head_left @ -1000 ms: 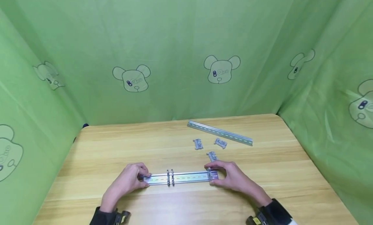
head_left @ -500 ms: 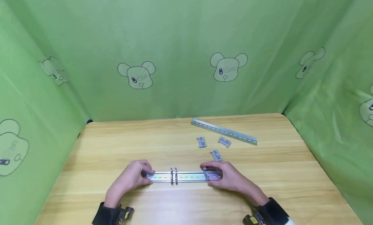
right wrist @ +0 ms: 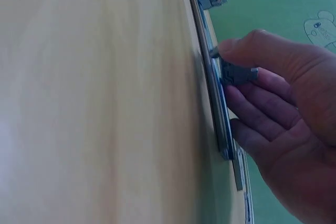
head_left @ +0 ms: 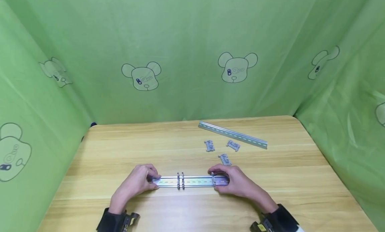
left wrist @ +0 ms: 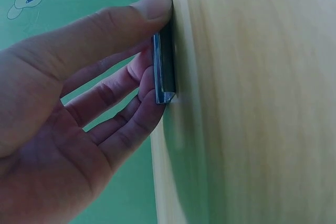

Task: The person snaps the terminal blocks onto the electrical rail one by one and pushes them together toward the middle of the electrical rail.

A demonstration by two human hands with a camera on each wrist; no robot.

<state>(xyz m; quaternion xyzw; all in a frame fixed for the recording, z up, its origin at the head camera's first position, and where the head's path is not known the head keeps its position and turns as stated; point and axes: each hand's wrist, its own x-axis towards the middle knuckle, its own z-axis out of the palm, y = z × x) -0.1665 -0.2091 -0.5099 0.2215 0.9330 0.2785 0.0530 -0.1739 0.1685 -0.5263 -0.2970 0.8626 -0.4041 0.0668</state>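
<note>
A slotted metal DIN rail (head_left: 197, 182) lies across the table in front of me. My left hand (head_left: 135, 181) grips its left end; in the left wrist view the thumb lies along one edge of the rail (left wrist: 165, 61), fingers on the other side. Two thin grey terminal blocks (head_left: 178, 181) stand close together across the rail, left of its middle. Near the right end, my right hand (head_left: 238, 182) pinches another grey terminal block (right wrist: 239, 74) between thumb and fingers. That block stands across the rail, its far side partly hidden by the fingers.
Behind the right hand lie three loose grey terminal blocks (head_left: 209, 146) on the wooden table (head_left: 120, 148). A second slotted rail (head_left: 233, 135) lies slanted at the back right. Green curtains (head_left: 186, 101) stand around the table's back and sides.
The right hand has moved its terminal block a little left along the rail; tilted half a second ago, the block now stands straighter. The left hand keeps its hold. The head view shifted slightly.
</note>
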